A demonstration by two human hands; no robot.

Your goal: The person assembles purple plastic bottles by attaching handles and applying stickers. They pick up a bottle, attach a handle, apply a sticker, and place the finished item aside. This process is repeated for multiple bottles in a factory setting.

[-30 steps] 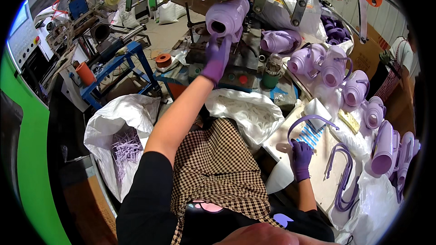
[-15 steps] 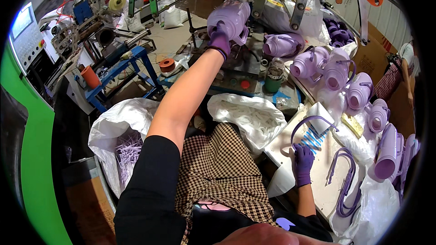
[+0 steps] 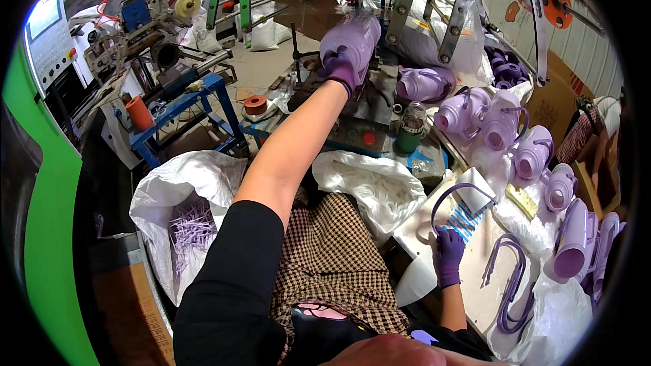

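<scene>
— Although the right hand (image 3: 449, 257) is kept at the white flat-topped desk (image 3: 422, 228), what has just been changed at the dark metal machine (image 3: 366, 110)?

— The near mouth of the glossy lilac plastic bottle shell (image 3: 352, 32), seen dark and open a second ago, is now covered by the left hand (image 3: 339, 70) in its purple glove. By this, it can be judged, the work is centred on that end of the shell.

— Is it grasped?

— The fingers are bent against the end, but whether the rim is gripped cannot be told. By the right hand, likewise gloved, a thin curved purple strap (image 3: 444, 194) is clasped near one end.

— And which way is the shell pointed?

— Placed at the machine, above its base, it is turned with its mouth toward the wearer and slightly left. Its long axis is directed away toward the far right, nearer level than upright; how the far end is supported cannot be made out.
</scene>
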